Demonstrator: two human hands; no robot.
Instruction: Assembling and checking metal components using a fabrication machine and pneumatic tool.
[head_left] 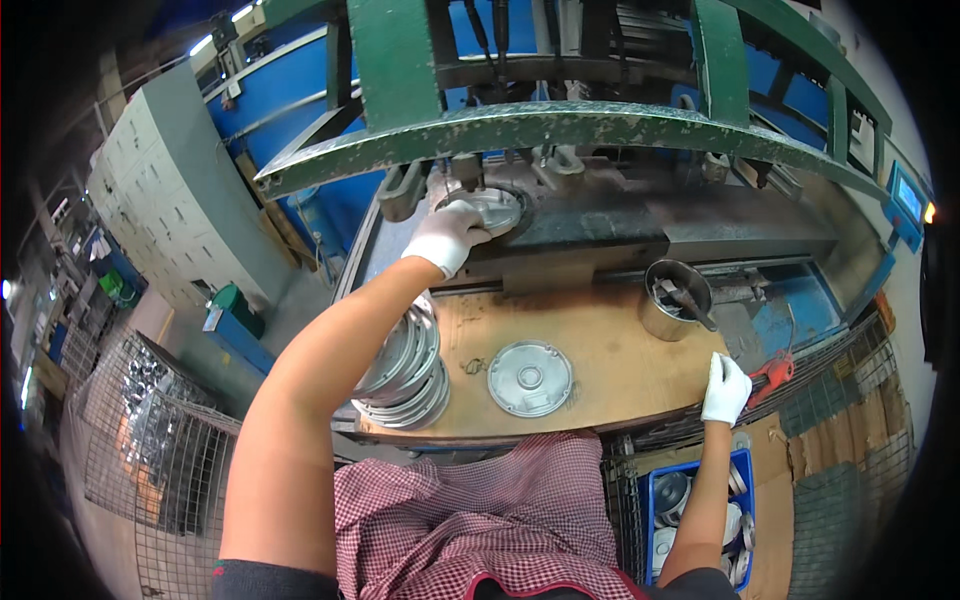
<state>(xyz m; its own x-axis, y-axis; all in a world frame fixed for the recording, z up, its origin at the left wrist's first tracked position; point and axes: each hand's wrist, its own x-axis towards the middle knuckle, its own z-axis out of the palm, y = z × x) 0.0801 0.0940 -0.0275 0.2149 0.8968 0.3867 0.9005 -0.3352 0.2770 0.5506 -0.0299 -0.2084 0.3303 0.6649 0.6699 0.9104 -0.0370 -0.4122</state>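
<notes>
My left hand point(443, 241), in a white glove, reaches forward to the green-framed press. Its fingers are closed on the near edge of a round silver metal cover point(494, 208), which lies at the machine bed under a spindle. The far fingertips are partly hidden. My right hand point(726, 388), also gloved, is at the right end of the wooden board, beside a red hook-like piece point(776, 371). Its fingers are curled together; whatever they hold, if anything, is hidden. Another round metal cover point(531, 378) lies flat on the board. Left of it, stacked covers point(405, 385) stand partly behind my left forearm.
A metal pot point(675, 300) with scraps and a handled tool stands at the board's point(620, 375) back right. Below, a blue crate point(748, 480) holds metal parts. The press's green crossbar point(560, 125) spans above my left hand. A wire cage point(160, 450) is at left.
</notes>
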